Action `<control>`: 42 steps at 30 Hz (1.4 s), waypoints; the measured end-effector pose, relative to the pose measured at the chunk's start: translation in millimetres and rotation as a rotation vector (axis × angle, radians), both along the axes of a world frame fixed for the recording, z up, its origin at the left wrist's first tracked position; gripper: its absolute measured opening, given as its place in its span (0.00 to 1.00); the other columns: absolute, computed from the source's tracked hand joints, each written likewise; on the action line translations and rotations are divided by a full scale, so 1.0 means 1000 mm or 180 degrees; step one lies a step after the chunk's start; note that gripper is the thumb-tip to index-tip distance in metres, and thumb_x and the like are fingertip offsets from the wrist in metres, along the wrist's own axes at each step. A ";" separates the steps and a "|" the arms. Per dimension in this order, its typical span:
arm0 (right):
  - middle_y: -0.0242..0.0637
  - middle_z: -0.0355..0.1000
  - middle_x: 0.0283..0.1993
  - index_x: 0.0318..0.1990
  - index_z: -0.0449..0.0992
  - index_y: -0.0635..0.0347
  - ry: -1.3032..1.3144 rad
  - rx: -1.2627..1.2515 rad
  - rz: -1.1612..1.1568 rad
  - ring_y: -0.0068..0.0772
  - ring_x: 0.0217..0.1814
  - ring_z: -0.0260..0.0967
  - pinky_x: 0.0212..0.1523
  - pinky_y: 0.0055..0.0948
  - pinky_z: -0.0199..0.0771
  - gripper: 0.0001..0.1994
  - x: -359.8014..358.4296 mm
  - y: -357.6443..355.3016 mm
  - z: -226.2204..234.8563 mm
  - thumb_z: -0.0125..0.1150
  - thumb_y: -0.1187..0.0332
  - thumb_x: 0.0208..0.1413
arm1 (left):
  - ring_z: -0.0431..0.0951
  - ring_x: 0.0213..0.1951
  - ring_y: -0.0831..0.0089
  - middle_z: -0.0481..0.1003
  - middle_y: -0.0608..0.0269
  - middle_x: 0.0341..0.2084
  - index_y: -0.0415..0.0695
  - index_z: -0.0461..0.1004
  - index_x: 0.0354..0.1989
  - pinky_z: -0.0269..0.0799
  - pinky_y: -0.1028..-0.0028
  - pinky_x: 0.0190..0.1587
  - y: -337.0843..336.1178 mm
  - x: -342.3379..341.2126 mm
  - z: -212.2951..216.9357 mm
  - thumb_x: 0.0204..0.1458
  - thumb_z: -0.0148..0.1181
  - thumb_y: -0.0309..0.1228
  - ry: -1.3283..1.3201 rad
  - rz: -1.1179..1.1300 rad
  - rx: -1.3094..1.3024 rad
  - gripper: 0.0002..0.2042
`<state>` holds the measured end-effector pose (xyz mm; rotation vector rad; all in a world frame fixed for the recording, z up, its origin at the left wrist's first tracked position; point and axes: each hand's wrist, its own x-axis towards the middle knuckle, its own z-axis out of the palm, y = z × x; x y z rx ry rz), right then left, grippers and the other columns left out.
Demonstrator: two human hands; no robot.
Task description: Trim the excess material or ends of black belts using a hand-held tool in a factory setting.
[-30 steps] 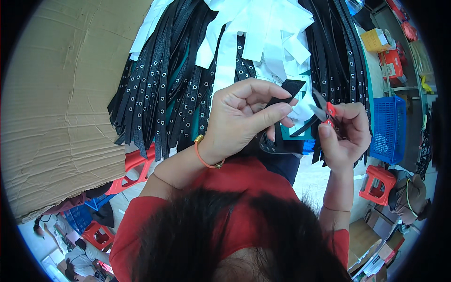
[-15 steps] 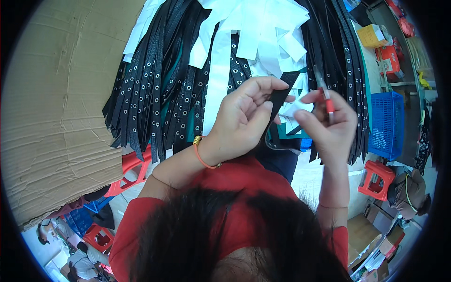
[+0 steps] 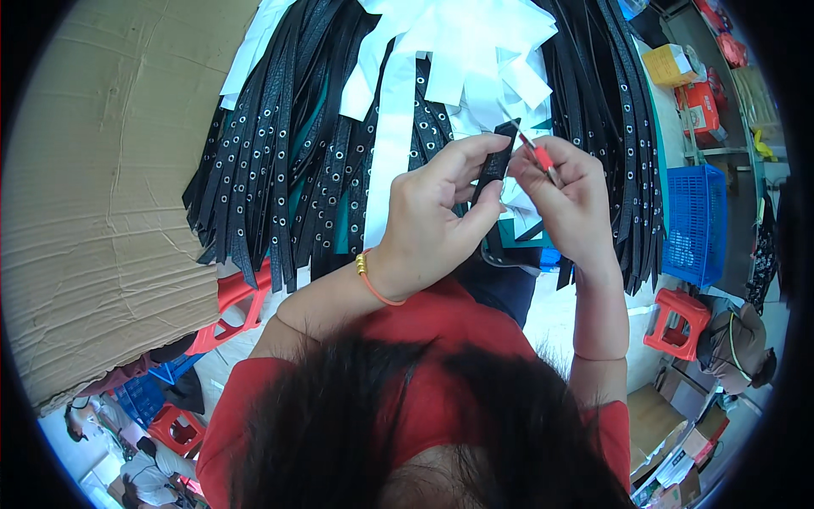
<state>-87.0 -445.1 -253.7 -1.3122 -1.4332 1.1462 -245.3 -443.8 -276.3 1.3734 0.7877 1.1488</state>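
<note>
My left hand (image 3: 432,204) is closed on a black strap (image 3: 495,163), pinching it between thumb and fingers so that its end points up and away from me. Across from it, my right hand (image 3: 570,199) grips a slim tool with a red handle (image 3: 543,158) and a thin metal tip. That tip lies close to the strap's upper end; whether they touch I cannot tell. Below my hands the strap's lower part runs down in front of my lap, partly hidden. Beyond lie white strips (image 3: 471,68) and a bundle of black eyelet straps (image 3: 254,161).
More black straps (image 3: 627,144) hang at the right. A large cardboard sheet (image 3: 110,187) covers the left side. To the right are a blue basket (image 3: 695,225), a red stool (image 3: 678,324) and boxes (image 3: 670,65). People (image 3: 153,471) sit at the lower left.
My right hand has moved left, bringing the red-handled tool to the strap's end. The strap has turned in my left hand and now shows a narrower face.
</note>
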 end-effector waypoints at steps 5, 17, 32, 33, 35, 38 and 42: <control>0.27 0.68 0.24 0.32 0.72 0.67 0.0193 -0.0099 0.0118 0.09 0.22 0.57 0.22 0.11 0.52 0.03 0.002 -0.001 0.014 0.56 0.77 0.50 | 0.75 0.39 0.76 0.73 0.54 0.38 0.30 0.66 0.46 0.75 0.80 0.34 -0.006 0.000 0.001 0.48 0.52 0.14 0.0256 -0.0021 0.0052 0.15; 0.26 0.66 0.25 0.31 0.70 0.66 0.0256 -0.0098 -0.0002 0.11 0.26 0.60 0.27 0.13 0.58 0.04 0.007 -0.009 0.026 0.55 0.75 0.51 | 0.78 0.27 0.75 0.75 0.56 0.26 0.32 0.71 0.35 0.72 0.83 0.21 0.004 -0.003 -0.005 0.50 0.55 0.21 -0.0365 0.0102 -0.0688 0.06; 0.35 0.67 0.19 0.31 0.73 0.63 -0.2107 0.1917 0.0141 0.26 0.15 0.64 0.15 0.21 0.60 0.15 0.020 -0.024 0.019 0.70 0.65 0.38 | 0.77 0.31 0.73 0.73 0.54 0.31 0.34 0.66 0.37 0.76 0.79 0.25 0.014 -0.010 -0.005 0.54 0.50 0.24 -0.1000 -0.0357 -0.1056 0.06; 0.35 0.67 0.18 0.31 0.72 0.63 -0.2193 0.1899 0.0238 0.27 0.15 0.64 0.15 0.21 0.59 0.14 0.019 -0.022 0.019 0.69 0.66 0.39 | 0.75 0.30 0.75 0.72 0.56 0.30 0.34 0.66 0.37 0.76 0.79 0.25 0.013 -0.010 -0.006 0.54 0.50 0.24 -0.0983 -0.0367 -0.1028 0.06; 0.35 0.66 0.18 0.31 0.72 0.64 -0.2288 0.1871 0.0329 0.27 0.15 0.64 0.14 0.21 0.58 0.14 0.020 -0.019 0.019 0.69 0.67 0.39 | 0.74 0.28 0.77 0.71 0.58 0.30 0.34 0.65 0.36 0.76 0.79 0.25 0.012 -0.008 -0.007 0.54 0.50 0.23 -0.0971 -0.0389 -0.1007 0.06; 0.32 0.67 0.19 0.32 0.74 0.65 -0.2347 0.2046 0.0435 0.18 0.14 0.59 0.14 0.16 0.53 0.14 0.022 -0.017 0.016 0.69 0.67 0.39 | 0.72 0.25 0.80 0.69 0.61 0.29 0.34 0.65 0.36 0.75 0.80 0.25 0.011 -0.007 -0.008 0.54 0.50 0.23 -0.0906 -0.0371 -0.1089 0.05; 0.33 0.67 0.18 0.30 0.73 0.64 -0.2462 0.1841 0.0480 0.20 0.13 0.58 0.14 0.19 0.53 0.14 0.021 -0.015 0.017 0.69 0.66 0.40 | 0.72 0.25 0.81 0.69 0.61 0.29 0.35 0.64 0.36 0.73 0.82 0.25 0.011 -0.008 -0.013 0.54 0.48 0.22 -0.0873 -0.0338 -0.1080 0.04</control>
